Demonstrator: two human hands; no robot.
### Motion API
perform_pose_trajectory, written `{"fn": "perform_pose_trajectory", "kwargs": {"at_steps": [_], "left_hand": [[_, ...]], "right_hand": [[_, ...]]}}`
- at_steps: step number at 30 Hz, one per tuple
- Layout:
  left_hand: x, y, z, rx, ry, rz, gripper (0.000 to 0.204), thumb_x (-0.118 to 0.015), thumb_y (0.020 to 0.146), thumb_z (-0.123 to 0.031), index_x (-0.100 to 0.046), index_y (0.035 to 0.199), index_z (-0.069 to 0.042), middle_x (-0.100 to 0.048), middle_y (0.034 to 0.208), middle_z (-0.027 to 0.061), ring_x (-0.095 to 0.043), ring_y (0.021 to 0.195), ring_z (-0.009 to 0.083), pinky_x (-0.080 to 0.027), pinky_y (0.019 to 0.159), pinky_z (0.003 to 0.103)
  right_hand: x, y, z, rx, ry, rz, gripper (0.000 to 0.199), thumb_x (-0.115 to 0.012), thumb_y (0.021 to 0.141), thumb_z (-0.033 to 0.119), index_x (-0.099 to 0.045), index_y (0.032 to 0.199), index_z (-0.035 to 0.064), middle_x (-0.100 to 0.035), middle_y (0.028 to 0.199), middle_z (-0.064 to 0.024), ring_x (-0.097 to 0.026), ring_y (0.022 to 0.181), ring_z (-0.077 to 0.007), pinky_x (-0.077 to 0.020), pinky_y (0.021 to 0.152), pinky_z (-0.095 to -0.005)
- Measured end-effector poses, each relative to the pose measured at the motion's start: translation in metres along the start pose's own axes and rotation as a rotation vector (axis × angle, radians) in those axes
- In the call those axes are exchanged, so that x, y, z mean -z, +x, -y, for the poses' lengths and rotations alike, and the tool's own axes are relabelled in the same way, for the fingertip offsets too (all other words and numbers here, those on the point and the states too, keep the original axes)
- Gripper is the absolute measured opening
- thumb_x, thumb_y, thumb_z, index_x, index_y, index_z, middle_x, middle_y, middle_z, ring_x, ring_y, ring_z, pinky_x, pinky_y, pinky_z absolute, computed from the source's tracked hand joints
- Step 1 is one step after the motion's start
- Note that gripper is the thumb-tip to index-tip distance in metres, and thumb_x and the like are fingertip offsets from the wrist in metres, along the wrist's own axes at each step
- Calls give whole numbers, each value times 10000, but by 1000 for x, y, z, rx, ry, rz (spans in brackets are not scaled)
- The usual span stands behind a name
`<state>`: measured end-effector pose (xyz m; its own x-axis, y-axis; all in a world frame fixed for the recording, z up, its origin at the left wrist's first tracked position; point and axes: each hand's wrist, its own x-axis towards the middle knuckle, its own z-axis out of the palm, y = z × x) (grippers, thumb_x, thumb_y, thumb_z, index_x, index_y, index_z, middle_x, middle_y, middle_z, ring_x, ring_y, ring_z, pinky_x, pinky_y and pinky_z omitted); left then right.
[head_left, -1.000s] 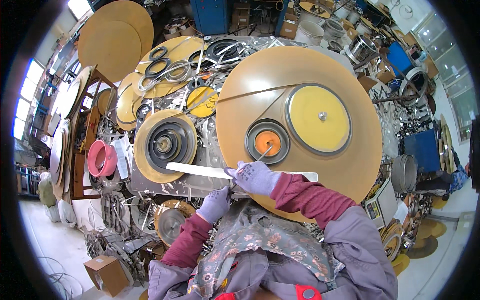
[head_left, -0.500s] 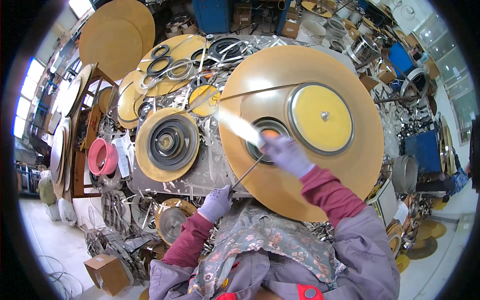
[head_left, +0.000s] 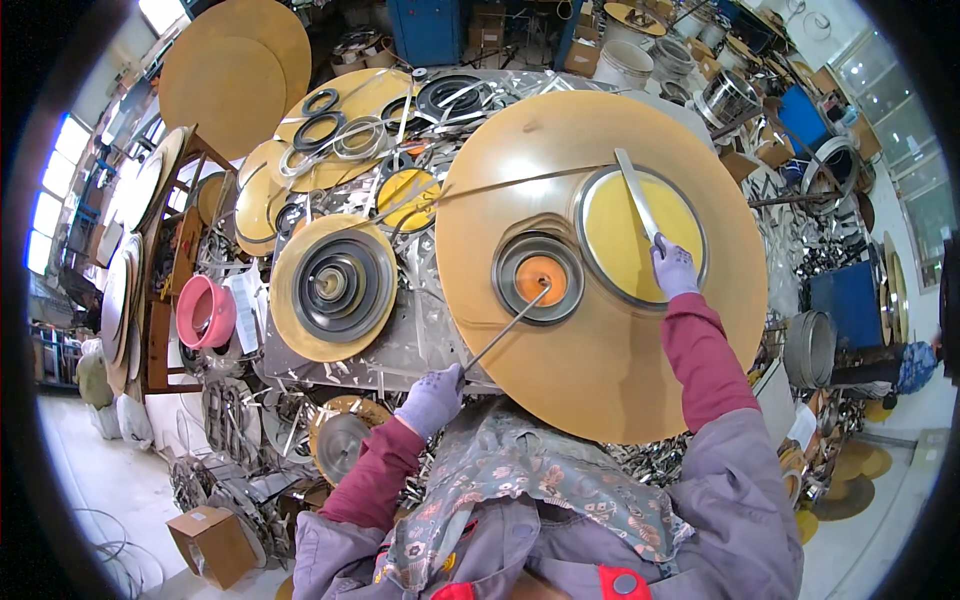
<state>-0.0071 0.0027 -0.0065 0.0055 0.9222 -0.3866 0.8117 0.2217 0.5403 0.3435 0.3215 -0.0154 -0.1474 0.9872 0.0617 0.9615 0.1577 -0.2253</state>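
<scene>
My gloved left hand (head_left: 431, 401) is closed round the near end of a thin metal rod (head_left: 503, 334). The rod's far tip touches the middle of an orange disc (head_left: 540, 278), which sits inside grey and black rings (head_left: 541, 318). These lie on a large round tan sheet (head_left: 560, 385). To the right, my gloved right hand (head_left: 675, 269) grips one end of a long flat metal strip (head_left: 636, 194). The strip points away from me above a yellow disc (head_left: 610, 235) with a dark rim; I cannot tell whether it touches the disc.
Left of the big sheet, a smaller tan disc (head_left: 292, 327) bears nested dark rings (head_left: 345, 283). Black rings (head_left: 320, 132) and metal scraps cover the table's far side. A pink basin (head_left: 206, 313) stands at the left. A cardboard box (head_left: 213, 548) is on the floor.
My right hand has swung right with the strip, from the orange disc to the yellow disc, uncovering the orange one. My left hand has stayed almost in place on the rod.
</scene>
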Motion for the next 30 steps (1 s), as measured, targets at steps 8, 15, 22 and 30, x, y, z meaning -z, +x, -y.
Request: {"fn": "perform_pose_trajectory", "kwargs": {"at_steps": [8,15,22,30], "left_hand": [[4,2,1,-26,-19,0,160,-477,893,-162,-503,936,-10,-614,816,255,-607,808,431,-463,695,517],[5,10,0,9,-20,7,139,-507,876,-129,-516,933,-3,-603,810,259,-587,810,447,-455,707,506],[18,-6,4,12,-86,0,134,-507,871,-122,-524,911,5,-600,803,265,-579,821,454,-452,702,510],[16,-12,14,-35,-51,-40,119,-501,871,-121,-522,892,-6,-598,780,259,-581,796,452,-452,684,511]], "right_hand": [[19,2,11,-11,55,69,335,-547,878,269,-627,1152,95,-645,1017,-198,-615,944,-359,-471,862,-436],[5,4,7,31,72,27,310,-519,889,273,-619,1119,91,-644,997,-212,-613,940,-367,-472,856,-449],[14,7,10,16,58,54,290,-505,894,282,-618,1069,81,-643,1006,-207,-608,956,-366,-467,860,-451],[8,13,8,57,52,52,283,-508,894,287,-610,1065,86,-647,993,-197,-610,954,-363,-464,854,-454]]}}
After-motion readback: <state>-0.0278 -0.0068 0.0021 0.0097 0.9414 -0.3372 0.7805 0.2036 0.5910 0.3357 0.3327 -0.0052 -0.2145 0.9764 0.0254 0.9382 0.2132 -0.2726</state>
